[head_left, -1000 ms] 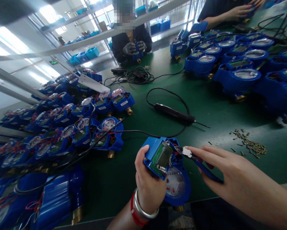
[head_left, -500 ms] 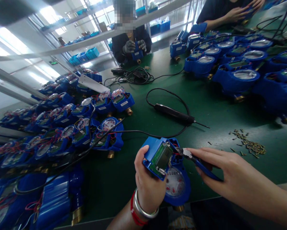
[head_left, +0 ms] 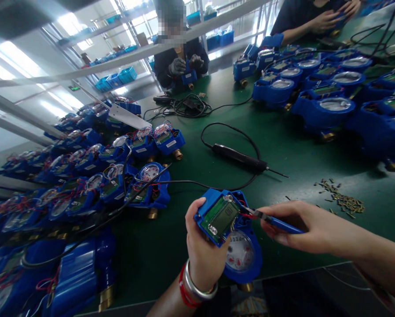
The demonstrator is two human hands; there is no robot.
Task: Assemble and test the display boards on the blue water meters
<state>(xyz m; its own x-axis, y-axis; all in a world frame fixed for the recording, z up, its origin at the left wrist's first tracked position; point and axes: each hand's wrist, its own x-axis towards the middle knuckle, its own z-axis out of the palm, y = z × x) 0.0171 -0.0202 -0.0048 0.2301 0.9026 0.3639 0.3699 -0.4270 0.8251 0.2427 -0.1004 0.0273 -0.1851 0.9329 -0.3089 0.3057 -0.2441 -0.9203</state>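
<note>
My left hand (head_left: 206, 253) is wrapped round the left side of a blue meter housing (head_left: 245, 259), with a green circuit board and grey display (head_left: 224, 217) facing up. Below the board sits the meter's round clear dial (head_left: 239, 250). My right hand (head_left: 299, 226) grips blue-handled pliers (head_left: 279, 223). Their metal tips reach the red wires (head_left: 245, 209) in the compartment right of the board; whether the jaws pinch a wire is too small to tell.
A black electric screwdriver (head_left: 239, 157) with its cable lies beyond the meter. Small screws (head_left: 344, 198) are heaped at right. Rows of blue meters (head_left: 85, 160) fill the left; more (head_left: 336, 101) stand at back right. A gloved person (head_left: 181, 66) and another person's hands (head_left: 329, 22) are across the table.
The pliers have turned in my right hand and its fingers now wrap lower round the handles. The circuit board sits flatter, and its display faces me more.
</note>
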